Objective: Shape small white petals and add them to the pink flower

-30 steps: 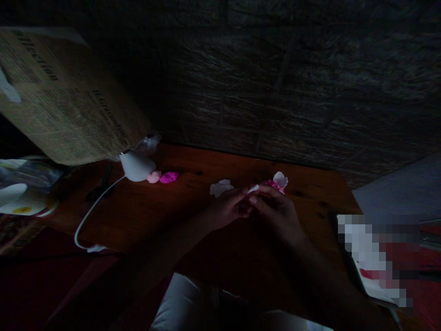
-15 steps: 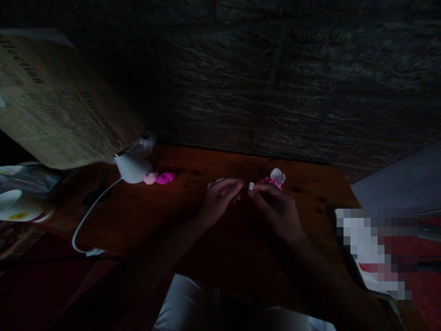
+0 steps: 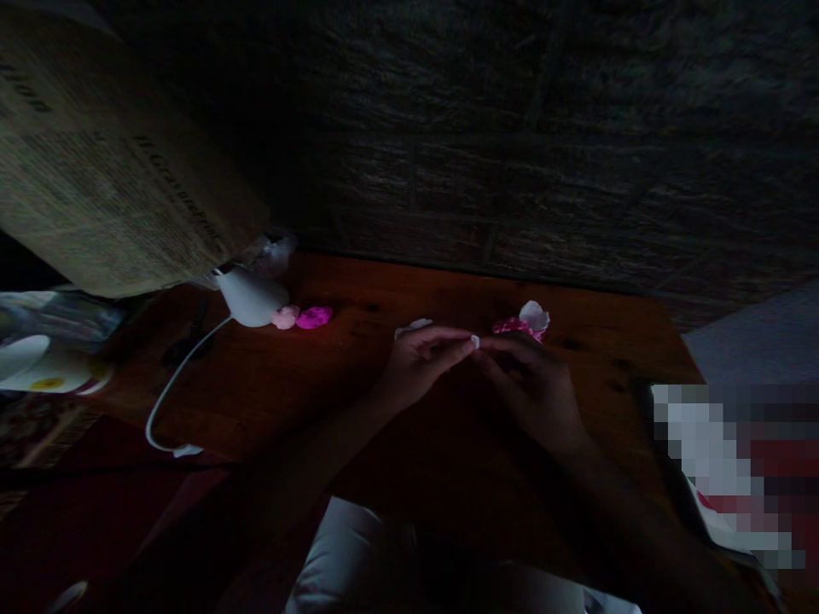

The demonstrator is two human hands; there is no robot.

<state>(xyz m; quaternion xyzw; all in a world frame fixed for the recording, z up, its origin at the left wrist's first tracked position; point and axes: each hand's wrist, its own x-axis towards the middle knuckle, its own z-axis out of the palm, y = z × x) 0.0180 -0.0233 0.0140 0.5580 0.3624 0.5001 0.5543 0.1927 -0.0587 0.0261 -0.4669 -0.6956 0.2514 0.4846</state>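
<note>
Above the wooden table [image 3: 358,375], my left hand [image 3: 415,362] and my right hand [image 3: 541,384] meet at their fingertips. Between them is a small white piece that looks like soft clay [image 3: 475,342], pinched from both sides. Just behind my left hand lies a flat white piece [image 3: 419,324], mostly covered by the fingers. Beyond my right hand sits a crumpled pink-and-white piece [image 3: 512,325] with a white petal-like part [image 3: 533,316] standing up from it. Dim light hides the finer details.
At the left, a pale pink lump [image 3: 285,316] and a magenta lump [image 3: 315,317] lie beside the white lamp base [image 3: 252,297]. Its newsprint-patterned shade [image 3: 141,170] leans over the table. A white cable [image 3: 157,401] loops down. A paper cup [image 3: 44,367] lies far left; a brick wall [image 3: 448,153] rises behind.
My hands parted, with the white piece in my right fingers, then came together again so that both pinch it. The camera view has shifted slightly.
</note>
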